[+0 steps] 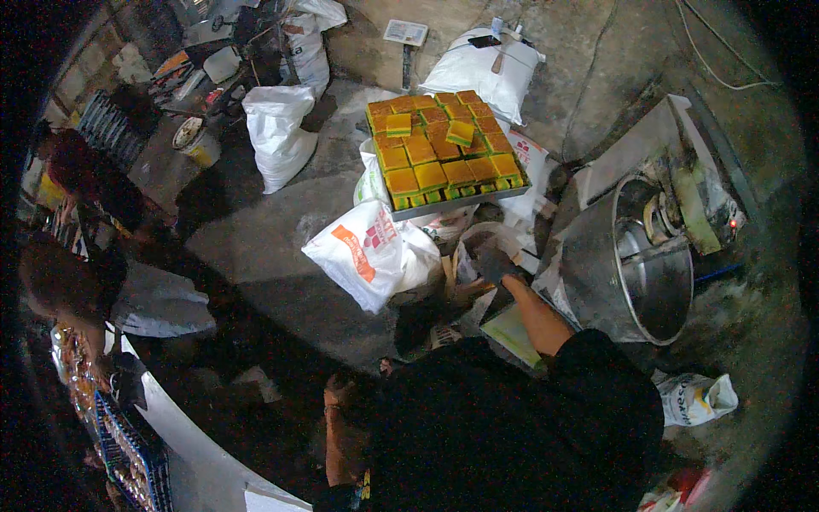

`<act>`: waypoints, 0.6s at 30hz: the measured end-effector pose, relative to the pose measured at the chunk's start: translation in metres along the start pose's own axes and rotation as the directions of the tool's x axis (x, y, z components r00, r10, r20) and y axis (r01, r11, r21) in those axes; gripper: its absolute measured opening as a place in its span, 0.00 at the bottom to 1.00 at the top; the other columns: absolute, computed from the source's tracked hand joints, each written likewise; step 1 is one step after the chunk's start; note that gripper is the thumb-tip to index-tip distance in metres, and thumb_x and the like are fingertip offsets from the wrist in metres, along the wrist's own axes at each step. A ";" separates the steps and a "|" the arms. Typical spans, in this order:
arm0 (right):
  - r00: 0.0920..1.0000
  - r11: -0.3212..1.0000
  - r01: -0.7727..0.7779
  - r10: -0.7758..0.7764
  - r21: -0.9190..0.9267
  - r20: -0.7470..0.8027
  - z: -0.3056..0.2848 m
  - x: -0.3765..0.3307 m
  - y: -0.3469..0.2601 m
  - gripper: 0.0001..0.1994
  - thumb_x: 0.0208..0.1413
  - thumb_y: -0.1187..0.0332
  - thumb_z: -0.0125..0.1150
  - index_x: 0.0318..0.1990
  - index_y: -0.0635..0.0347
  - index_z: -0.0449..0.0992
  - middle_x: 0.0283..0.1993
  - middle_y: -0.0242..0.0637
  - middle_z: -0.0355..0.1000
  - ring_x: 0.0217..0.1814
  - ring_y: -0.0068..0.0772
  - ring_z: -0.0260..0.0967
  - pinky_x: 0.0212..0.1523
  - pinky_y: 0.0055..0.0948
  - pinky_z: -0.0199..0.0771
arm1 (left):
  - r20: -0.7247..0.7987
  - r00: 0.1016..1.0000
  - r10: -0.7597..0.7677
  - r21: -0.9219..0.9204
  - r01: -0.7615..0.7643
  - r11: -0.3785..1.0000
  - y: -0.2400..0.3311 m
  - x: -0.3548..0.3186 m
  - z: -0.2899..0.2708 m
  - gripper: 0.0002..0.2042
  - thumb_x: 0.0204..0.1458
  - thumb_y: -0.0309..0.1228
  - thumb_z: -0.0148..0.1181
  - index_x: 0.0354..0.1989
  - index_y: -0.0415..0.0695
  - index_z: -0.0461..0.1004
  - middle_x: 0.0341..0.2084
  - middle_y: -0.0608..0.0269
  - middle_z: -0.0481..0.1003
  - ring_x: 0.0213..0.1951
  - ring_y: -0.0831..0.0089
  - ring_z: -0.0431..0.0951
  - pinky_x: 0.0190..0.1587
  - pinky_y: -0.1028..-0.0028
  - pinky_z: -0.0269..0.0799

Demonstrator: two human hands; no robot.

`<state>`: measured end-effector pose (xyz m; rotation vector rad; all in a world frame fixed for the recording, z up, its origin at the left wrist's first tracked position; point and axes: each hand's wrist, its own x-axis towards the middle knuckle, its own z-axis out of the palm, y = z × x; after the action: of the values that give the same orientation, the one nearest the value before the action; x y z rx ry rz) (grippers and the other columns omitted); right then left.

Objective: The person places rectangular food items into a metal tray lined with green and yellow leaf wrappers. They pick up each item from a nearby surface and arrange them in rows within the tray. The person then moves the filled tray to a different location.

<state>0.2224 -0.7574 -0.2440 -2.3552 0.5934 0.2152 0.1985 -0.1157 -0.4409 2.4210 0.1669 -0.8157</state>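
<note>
My right hand (493, 260), in a dark glove, reaches forward into the mouth of an open white sack (478, 243) on the floor; its fingers are too dark to read. Just beyond it a metal tray (461, 203) rests on sacks and carries several square yellow-orange blocks with green sides (444, 149), two of them lying loose on top. My left forearm (337, 444) is bent close beside my black shirt, and my left hand (343, 388) lies in shadow. A white sack with an orange stripe (367, 252) lies to the left of my right hand.
A large tilted metal drum machine (648, 264) stands at the right. Several filled white sacks (277, 132) and a bucket (198, 141) stand at the back, with a small scale (405, 32) beyond. Two people (77, 282) sit at the left by a curved white table edge (183, 435).
</note>
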 end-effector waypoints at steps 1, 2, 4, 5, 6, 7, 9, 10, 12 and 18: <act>0.999 0.999 0.041 -0.041 -0.016 -0.021 -0.012 0.011 -0.004 0.29 0.48 0.56 0.67 0.58 0.56 0.71 0.55 0.49 0.70 0.57 0.54 0.66 0.60 0.54 0.62 | 0.019 1.000 -0.011 -0.015 0.011 1.000 0.012 0.005 0.004 0.46 0.43 0.52 0.77 0.66 0.35 0.66 0.53 0.45 0.78 0.54 0.54 0.79 0.55 0.60 0.77; 0.996 0.996 0.077 -0.079 -0.039 -0.039 -0.025 0.021 -0.006 0.29 0.48 0.56 0.67 0.58 0.56 0.71 0.56 0.49 0.70 0.57 0.55 0.66 0.60 0.54 0.62 | 0.030 0.999 -0.015 -0.026 0.016 1.000 0.026 0.012 0.006 0.46 0.43 0.52 0.77 0.66 0.35 0.65 0.53 0.45 0.78 0.54 0.54 0.79 0.54 0.60 0.77; 0.985 0.984 0.144 -0.153 -0.108 -0.085 -0.054 0.039 -0.005 0.30 0.48 0.57 0.68 0.59 0.56 0.72 0.56 0.49 0.70 0.58 0.55 0.66 0.61 0.54 0.63 | 0.053 0.999 -0.009 -0.054 0.012 0.998 0.058 0.028 0.009 0.47 0.42 0.52 0.77 0.67 0.35 0.65 0.53 0.44 0.78 0.54 0.54 0.79 0.54 0.60 0.77; 0.975 0.974 0.175 -0.192 -0.147 -0.112 -0.069 0.048 -0.002 0.30 0.48 0.57 0.68 0.59 0.56 0.72 0.57 0.49 0.70 0.58 0.55 0.66 0.62 0.54 0.63 | 0.063 0.998 -0.004 -0.074 0.009 0.997 0.075 0.034 0.011 0.47 0.42 0.52 0.77 0.67 0.35 0.65 0.53 0.44 0.78 0.54 0.54 0.79 0.54 0.60 0.78; 0.961 0.960 0.206 -0.235 -0.191 -0.144 -0.082 0.057 0.001 0.30 0.48 0.57 0.68 0.60 0.56 0.72 0.57 0.50 0.71 0.59 0.56 0.66 0.62 0.55 0.63 | 0.076 0.997 0.001 -0.104 0.007 0.995 0.092 0.040 0.013 0.47 0.42 0.51 0.78 0.67 0.35 0.64 0.53 0.44 0.78 0.54 0.54 0.79 0.54 0.60 0.78; 0.944 0.942 0.235 -0.280 -0.238 -0.176 -0.094 0.066 0.004 0.31 0.48 0.58 0.68 0.60 0.56 0.72 0.57 0.50 0.71 0.59 0.56 0.67 0.62 0.55 0.63 | 0.084 0.996 0.010 -0.143 0.002 0.990 0.108 0.047 0.015 0.48 0.42 0.51 0.78 0.67 0.35 0.64 0.53 0.44 0.78 0.54 0.54 0.80 0.54 0.60 0.78; 0.888 0.890 0.299 -0.392 -0.346 -0.241 -0.115 0.089 0.006 0.31 0.47 0.58 0.69 0.61 0.57 0.72 0.58 0.50 0.71 0.60 0.56 0.67 0.63 0.55 0.63 | 0.100 0.995 0.029 -0.299 0.002 0.954 0.139 0.053 0.019 0.48 0.42 0.51 0.78 0.68 0.35 0.63 0.53 0.44 0.78 0.54 0.54 0.80 0.54 0.60 0.78; 0.853 0.859 0.324 -0.446 -0.397 -0.269 -0.123 0.100 0.006 0.31 0.47 0.59 0.69 0.61 0.57 0.72 0.58 0.50 0.71 0.60 0.57 0.67 0.63 0.55 0.63 | 0.107 0.993 0.041 -0.419 0.008 0.908 0.153 0.053 0.021 0.49 0.42 0.51 0.78 0.68 0.35 0.63 0.53 0.44 0.78 0.54 0.54 0.80 0.54 0.60 0.78; 0.768 0.779 0.383 -0.567 -0.496 -0.298 -0.134 0.125 -0.001 0.32 0.47 0.59 0.69 0.62 0.57 0.72 0.59 0.51 0.71 0.61 0.57 0.67 0.64 0.56 0.64 | 0.088 0.994 0.061 -0.577 0.001 0.817 0.177 0.053 0.023 0.49 0.41 0.51 0.79 0.69 0.34 0.62 0.53 0.44 0.78 0.54 0.54 0.80 0.54 0.60 0.78; 0.836 0.792 0.482 -0.544 -0.375 -0.074 -0.138 0.166 -0.044 0.34 0.44 0.62 0.69 0.64 0.56 0.71 0.64 0.49 0.68 0.67 0.55 0.63 0.68 0.55 0.60 | 0.032 0.999 0.003 -0.120 0.001 0.993 0.198 0.036 0.017 0.49 0.41 0.45 0.80 0.70 0.39 0.61 0.54 0.48 0.78 0.53 0.56 0.81 0.52 0.59 0.79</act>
<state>0.3885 -0.8791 -0.1653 -2.7953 -0.0428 -0.1618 0.2758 -0.2913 -0.3780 2.2944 0.1970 -0.8198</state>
